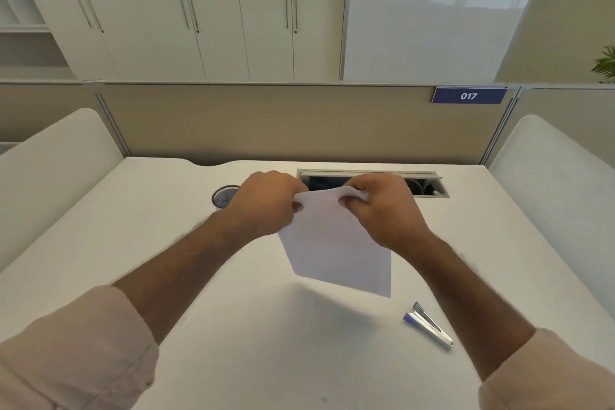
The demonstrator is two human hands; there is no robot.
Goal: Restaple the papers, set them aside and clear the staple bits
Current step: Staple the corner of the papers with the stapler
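White papers (336,250) hang in the air above the white desk (133,260), casting a shadow below them. My left hand (266,203) pinches their top left corner. My right hand (382,210) pinches the top edge to the right, its fingers curled over the sheet. A small blue and silver stapler (427,324) lies open on the desk, in front of and to the right of the papers. No staple bits can be made out.
A black mesh cup (223,195) stands on the desk behind my left wrist. An open cable tray slot (429,188) runs along the back of the desk. Beige partition walls (266,123) close off the back and both sides.
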